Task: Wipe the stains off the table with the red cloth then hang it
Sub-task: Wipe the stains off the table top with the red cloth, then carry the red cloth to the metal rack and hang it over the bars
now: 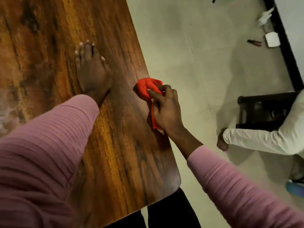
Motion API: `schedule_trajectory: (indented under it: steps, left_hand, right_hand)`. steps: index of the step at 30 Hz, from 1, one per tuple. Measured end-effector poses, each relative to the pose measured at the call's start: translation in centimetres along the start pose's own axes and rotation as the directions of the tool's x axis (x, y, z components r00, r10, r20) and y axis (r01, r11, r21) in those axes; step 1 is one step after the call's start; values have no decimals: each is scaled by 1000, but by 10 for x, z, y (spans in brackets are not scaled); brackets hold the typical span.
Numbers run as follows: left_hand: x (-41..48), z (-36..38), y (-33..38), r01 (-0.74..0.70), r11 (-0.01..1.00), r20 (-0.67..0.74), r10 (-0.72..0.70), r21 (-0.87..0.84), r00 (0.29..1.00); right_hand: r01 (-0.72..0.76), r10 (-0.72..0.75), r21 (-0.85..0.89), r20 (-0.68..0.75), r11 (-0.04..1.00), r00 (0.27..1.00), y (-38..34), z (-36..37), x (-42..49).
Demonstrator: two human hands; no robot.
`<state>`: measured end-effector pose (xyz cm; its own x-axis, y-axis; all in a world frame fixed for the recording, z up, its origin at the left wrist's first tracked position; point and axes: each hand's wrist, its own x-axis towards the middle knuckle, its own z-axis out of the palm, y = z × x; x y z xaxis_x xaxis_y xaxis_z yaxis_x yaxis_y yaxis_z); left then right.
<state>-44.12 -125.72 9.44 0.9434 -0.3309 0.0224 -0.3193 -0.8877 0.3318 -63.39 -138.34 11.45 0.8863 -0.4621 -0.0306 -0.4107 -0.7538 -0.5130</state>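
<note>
Cloth [145,88], red and bunched, at frame centre, close to right edge of desk [115,145], seemingly resting on the wood. Pinched between curled fingers and thumb of right hand [164,111]. Left hand [92,69] flat with straight fingers, pressed on desk up-left of cloth, holding nothing. Pale smears [8,111] at far left of frame, well apart from cloth. Best to flatten the wad, press evenly and sweep in overlapping strokes toward those smears.
</note>
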Motion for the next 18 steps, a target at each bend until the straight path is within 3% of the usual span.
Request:
schedule_trajectory:
  steps: [4, 10, 18]
  left_hand:
    - [-63, 2, 6, -114, 993, 61, 111, 34, 992]
    - [-149, 2, 2, -148, 989, 137, 142, 29, 980]
    - [-225, -13, -5, -60, 998, 213, 63, -19, 975]
  right_hand:
    - [-49, 48, 19, 27, 999, 998, 6, -7, -53]
    - [-60, 60, -1, 11, 998, 998, 20, -13, -129]
    - [-116, 116, 3, 6, 993, 993, 29, -20, -205]
